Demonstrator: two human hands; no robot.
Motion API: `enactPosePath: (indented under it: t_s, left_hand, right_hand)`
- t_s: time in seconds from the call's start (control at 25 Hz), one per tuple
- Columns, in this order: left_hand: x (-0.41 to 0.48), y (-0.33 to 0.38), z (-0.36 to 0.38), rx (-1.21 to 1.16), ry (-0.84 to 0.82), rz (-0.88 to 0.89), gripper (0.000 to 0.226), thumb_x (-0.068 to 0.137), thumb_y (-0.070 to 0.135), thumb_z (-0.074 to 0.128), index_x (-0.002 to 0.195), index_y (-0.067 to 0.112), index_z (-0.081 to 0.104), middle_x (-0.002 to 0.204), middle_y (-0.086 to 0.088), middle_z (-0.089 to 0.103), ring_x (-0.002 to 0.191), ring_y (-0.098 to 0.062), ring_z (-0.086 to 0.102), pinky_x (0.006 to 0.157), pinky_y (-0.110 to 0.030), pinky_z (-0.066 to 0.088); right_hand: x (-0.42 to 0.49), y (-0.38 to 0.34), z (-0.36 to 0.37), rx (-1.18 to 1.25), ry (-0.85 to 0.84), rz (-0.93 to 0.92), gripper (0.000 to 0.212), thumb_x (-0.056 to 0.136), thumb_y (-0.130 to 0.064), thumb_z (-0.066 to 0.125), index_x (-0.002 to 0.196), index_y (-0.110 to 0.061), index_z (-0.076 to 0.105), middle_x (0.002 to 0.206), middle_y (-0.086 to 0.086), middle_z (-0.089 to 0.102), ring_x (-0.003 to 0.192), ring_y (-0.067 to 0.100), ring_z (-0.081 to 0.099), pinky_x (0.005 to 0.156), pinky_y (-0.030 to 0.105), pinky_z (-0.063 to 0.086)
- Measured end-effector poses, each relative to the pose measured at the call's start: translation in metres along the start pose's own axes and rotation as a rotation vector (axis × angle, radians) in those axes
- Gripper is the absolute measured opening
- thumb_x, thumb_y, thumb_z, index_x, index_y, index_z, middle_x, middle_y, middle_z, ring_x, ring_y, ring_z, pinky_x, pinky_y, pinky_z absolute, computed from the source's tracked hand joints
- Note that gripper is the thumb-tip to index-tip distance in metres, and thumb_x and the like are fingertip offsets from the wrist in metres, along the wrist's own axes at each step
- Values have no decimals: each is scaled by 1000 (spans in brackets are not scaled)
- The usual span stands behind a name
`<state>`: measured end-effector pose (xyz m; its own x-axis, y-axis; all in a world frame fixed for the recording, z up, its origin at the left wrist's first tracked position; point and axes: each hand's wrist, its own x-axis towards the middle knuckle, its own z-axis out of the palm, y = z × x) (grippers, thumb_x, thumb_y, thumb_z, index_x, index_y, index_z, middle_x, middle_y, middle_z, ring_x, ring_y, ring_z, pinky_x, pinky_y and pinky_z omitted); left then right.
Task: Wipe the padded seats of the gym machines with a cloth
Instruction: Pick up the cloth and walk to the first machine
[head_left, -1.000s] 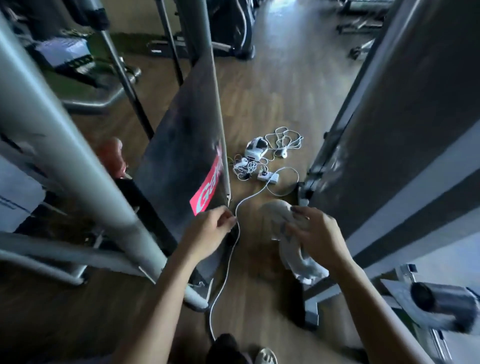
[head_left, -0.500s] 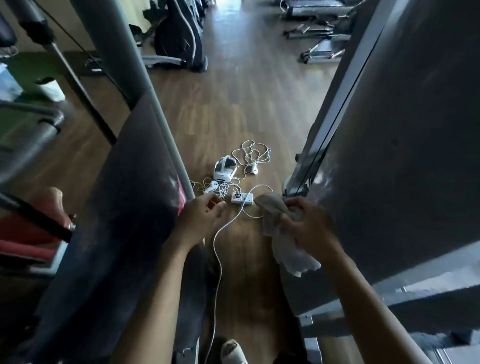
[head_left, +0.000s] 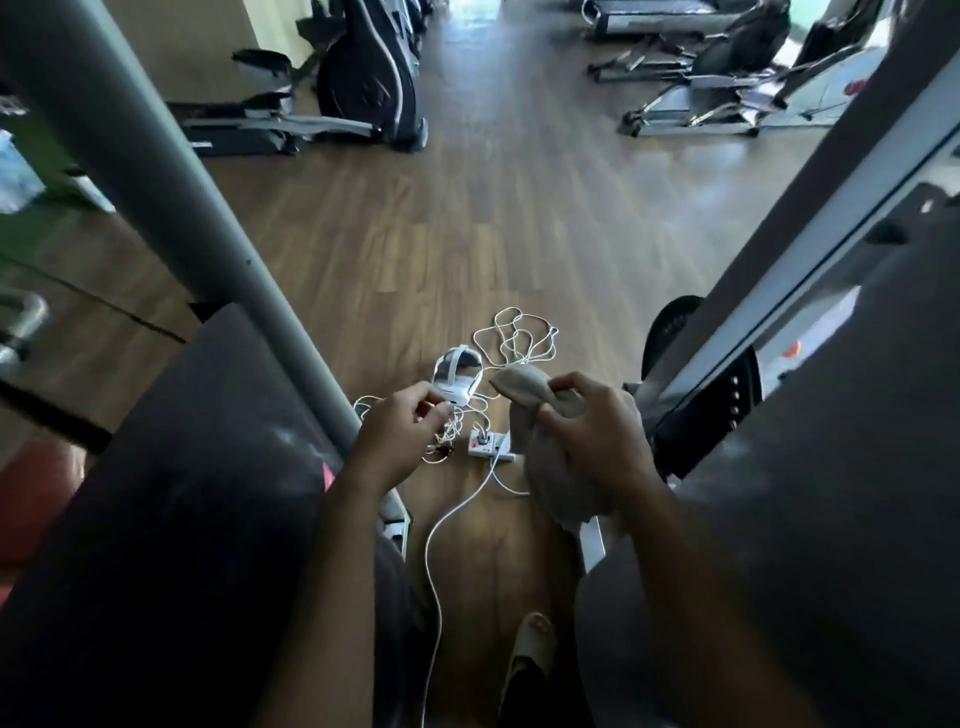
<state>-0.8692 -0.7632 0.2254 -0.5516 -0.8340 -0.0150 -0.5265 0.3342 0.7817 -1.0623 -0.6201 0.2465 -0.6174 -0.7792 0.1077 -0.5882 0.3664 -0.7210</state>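
My right hand (head_left: 597, 431) grips a beige cloth (head_left: 540, 452) at chest height; the cloth bunches above my fingers and hangs below them. My left hand (head_left: 400, 431) is held just left of it, fingers loosely curled, holding nothing that I can make out. A red padded seat (head_left: 31, 499) shows at the far left edge, mostly hidden behind a dark machine panel (head_left: 182, 493). I stand in a narrow gap between this panel and another dark panel (head_left: 831, 493) on the right.
On the wooden floor ahead lie a white headset (head_left: 457, 376), tangled white cables (head_left: 519, 338) and a power strip (head_left: 488, 444). A grey slanted post (head_left: 171, 187) crosses the left. An exercise bike (head_left: 363, 83) and other cardio machines (head_left: 717, 73) stand at the back.
The view has tilted up and moved forward, showing more floor and the far machines. Both hands rose; my right hand keeps hold of the cloth, now bunched higher.
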Motion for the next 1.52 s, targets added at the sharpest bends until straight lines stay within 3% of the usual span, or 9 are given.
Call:
enactPosePath:
  t_s: [0.24, 0.36, 0.52, 0.72, 0.8, 0.92, 1.16, 1.36, 1.52]
  left_hand:
    - [114, -3, -16, 50, 100, -35, 14, 93, 38, 64, 87, 26, 68, 72, 8, 71, 73, -15, 67, 71, -32, 52]
    - [158, -1, -18, 43, 100, -47, 11, 95, 31, 65, 87, 24, 70, 71, 9, 69, 71, -11, 64, 68, -29, 48]
    - [230, -16, -21, -59, 65, -69, 16, 84, 46, 59, 83, 31, 67, 67, 10, 69, 63, -8, 62, 69, -34, 51]
    - [311, -44, -54, -112, 154, -127, 13, 92, 27, 66, 79, 26, 66, 66, 7, 68, 57, -1, 56, 64, -32, 45]
    - [333, -58, -78, -144, 220, -171, 13, 88, 38, 64, 80, 29, 66, 66, 7, 68, 59, -4, 57, 66, -36, 48]
    - [347, -75, -113, -163, 334, -241, 25, 80, 56, 56, 83, 34, 66, 65, 10, 67, 61, -15, 59, 68, -47, 53]
    - [334, -92, -169, -177, 599, -367, 26, 82, 54, 54, 82, 29, 63, 66, 11, 64, 65, -14, 60, 68, -34, 48]
    - [322, -90, -186, -136, 671, -496, 16, 100, 21, 60, 89, 10, 65, 71, 2, 67, 69, -2, 63, 64, -12, 41]
    - [316, -102, -200, -61, 794, -636, 17, 98, 31, 60, 92, 17, 66, 81, 6, 70, 80, -7, 67, 77, -30, 51]
  right_hand:
    - [124, 4, 23, 30, -13, 23, 34, 74, -40, 69, 106, -27, 73, 101, -1, 73, 92, 22, 66, 79, 34, 51]
    - [172, 6, 31, 4, -42, -7, 29, 78, -32, 73, 107, -27, 72, 101, -1, 72, 91, 22, 65, 76, 33, 49]
    - [250, 11, 51, 3, -80, -13, 28, 76, -33, 73, 104, -30, 72, 95, -7, 72, 87, 15, 65, 72, 29, 47]
    - [369, -11, 89, -27, -170, -142, 30, 77, -37, 75, 106, -31, 72, 94, -8, 73, 85, 13, 66, 72, 29, 49]
    - [414, -37, 110, -47, -227, -220, 30, 78, -34, 78, 107, -29, 72, 98, -7, 73, 88, 14, 66, 73, 27, 46]
    - [459, -85, 145, -46, -309, -350, 30, 78, -29, 79, 107, -26, 73, 102, -7, 74, 92, 14, 66, 74, 22, 42]
    - [490, -162, 217, 11, -506, -551, 30, 76, -28, 78, 106, -27, 73, 103, -9, 73, 94, 12, 67, 77, 21, 43]
    - [498, -212, 261, 30, -660, -713, 26, 78, -30, 77, 104, -28, 73, 99, -9, 71, 90, 15, 67, 78, 31, 50]
    - [519, -241, 298, 22, -796, -831, 26, 80, -32, 75, 105, -30, 71, 102, -10, 73, 94, 14, 67, 80, 32, 51]
